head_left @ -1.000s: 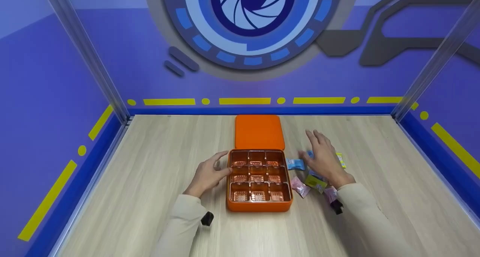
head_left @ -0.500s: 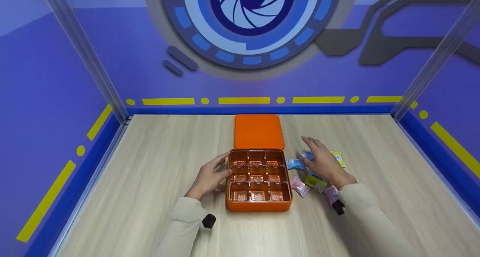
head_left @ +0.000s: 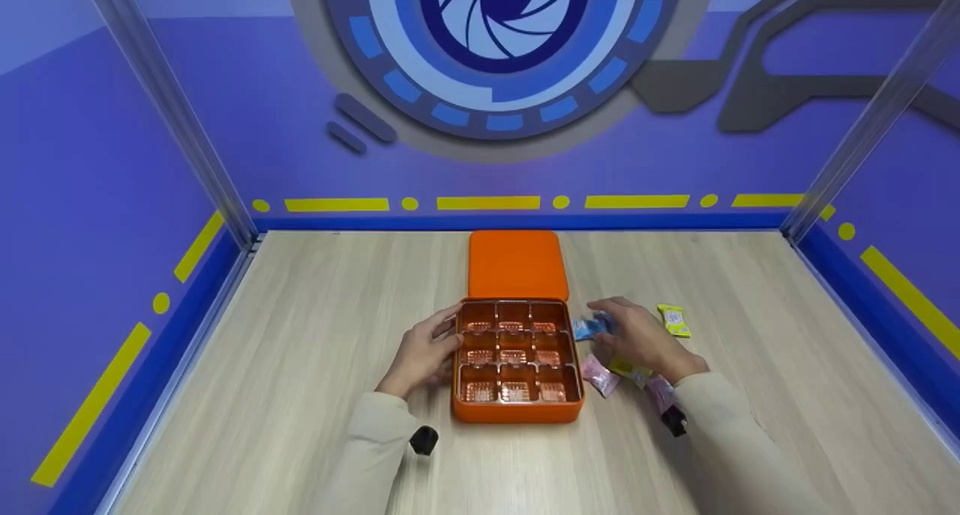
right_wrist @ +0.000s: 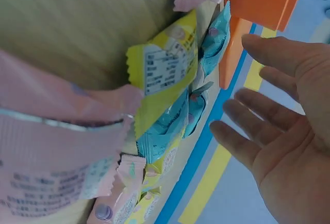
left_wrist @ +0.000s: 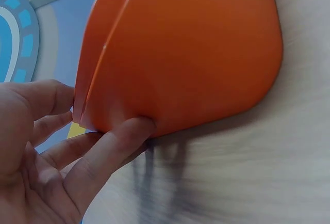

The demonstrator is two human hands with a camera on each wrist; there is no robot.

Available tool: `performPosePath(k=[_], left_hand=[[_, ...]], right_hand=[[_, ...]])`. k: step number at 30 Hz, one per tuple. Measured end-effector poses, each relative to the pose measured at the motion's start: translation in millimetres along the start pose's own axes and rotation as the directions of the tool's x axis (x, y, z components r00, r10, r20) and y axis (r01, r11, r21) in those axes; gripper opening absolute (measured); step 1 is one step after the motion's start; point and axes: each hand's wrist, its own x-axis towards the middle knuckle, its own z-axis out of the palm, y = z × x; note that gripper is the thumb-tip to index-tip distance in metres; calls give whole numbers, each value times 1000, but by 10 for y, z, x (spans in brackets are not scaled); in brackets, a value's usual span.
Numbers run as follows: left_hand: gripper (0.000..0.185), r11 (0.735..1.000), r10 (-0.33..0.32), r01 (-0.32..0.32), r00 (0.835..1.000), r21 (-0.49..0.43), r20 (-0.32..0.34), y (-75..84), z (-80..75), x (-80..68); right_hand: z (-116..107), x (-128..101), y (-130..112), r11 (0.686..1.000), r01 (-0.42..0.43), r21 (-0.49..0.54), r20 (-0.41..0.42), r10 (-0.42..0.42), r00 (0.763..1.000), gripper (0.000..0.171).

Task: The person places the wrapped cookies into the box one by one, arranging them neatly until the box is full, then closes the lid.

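An orange box (head_left: 517, 414) holds a clear insert split into several compartments. My left hand (head_left: 420, 353) grips it at the left side; in the left wrist view the thumb (left_wrist: 131, 131) lies on the box wall and another finger reaches its edge. My right hand (head_left: 645, 338) hovers over the small wrapped packets right of the box, fingertips close to a blue packet (head_left: 587, 329). The right wrist view shows these fingers extended with nothing between them. A pink packet (head_left: 600, 376) lies beside the box; a yellow packet (right_wrist: 165, 69) is partly covered by my right hand in the head view.
An orange lid (head_left: 517, 263) lies flat directly behind the box. Another yellow packet (head_left: 673, 320) sits apart, beyond my right hand. A second pink packet (head_left: 661, 391) is near the right wrist. Blue-purple panels (head_left: 360, 177) enclose the wooden tabletop (head_left: 337, 275) at back and sides.
My right hand has lowered and shifted toward the blue packet, its fingers drawing nearer the box, and the far yellow packet now shows fully. The left hand stays at the box, hardly moving.
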Motion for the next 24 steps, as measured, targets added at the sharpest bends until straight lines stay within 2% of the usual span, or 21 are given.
performPosePath(k=[6,14,24], left_hand=[[56,1000,8,-8,1000,-13,-10,3,24,22],[57,997,-12,13,1000,-79,9,18,25,39],[58,995,-28,29,1000,-93,9,15,32,25]], right_hand=[[59,19,17,1000,28,-7,16,-28,999,43],[130,57,90,986,160,-51,-18,-161,987,32],[166,96,40,989,128,-73,-17,-129,991,29]])
